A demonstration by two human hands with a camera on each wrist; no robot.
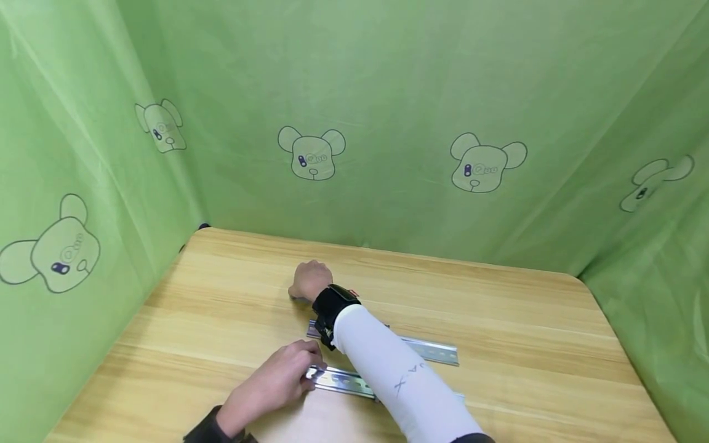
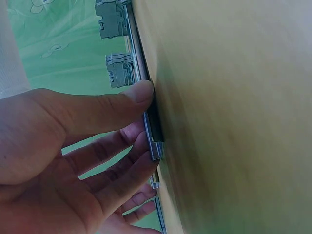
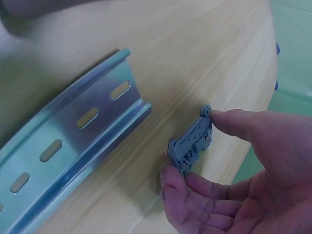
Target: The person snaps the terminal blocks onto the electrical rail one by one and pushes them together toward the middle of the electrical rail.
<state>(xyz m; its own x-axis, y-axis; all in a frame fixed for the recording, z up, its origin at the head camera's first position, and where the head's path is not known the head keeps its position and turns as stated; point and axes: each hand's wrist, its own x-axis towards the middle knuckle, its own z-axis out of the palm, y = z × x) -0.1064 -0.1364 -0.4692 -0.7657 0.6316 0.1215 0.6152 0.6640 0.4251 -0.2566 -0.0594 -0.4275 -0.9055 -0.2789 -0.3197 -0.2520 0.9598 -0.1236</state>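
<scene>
My left hand [image 1: 285,375] grips the left end of the nearer slotted metal DIN rail [image 1: 340,380]. In the left wrist view the thumb lies along that rail [image 2: 155,148] and the fingers are on its other side. Farther up that view, grey terminal blocks [image 2: 119,70] stand by the rails; which rail bears each is unclear. My right hand [image 1: 310,280] is beyond the rails, the block it holds hidden in the head view. In the right wrist view, its thumb and fingers pinch a grey terminal block [image 3: 190,141] by its two ends, close to the wooden tabletop.
A second DIN rail [image 1: 437,352] lies farther back, partly covered by the right sleeve [image 1: 404,375]; its slotted end [image 3: 87,117] is near the right hand. Green curtains [image 1: 388,203] with bear outlines surround the wooden table [image 1: 526,332] at the back and sides.
</scene>
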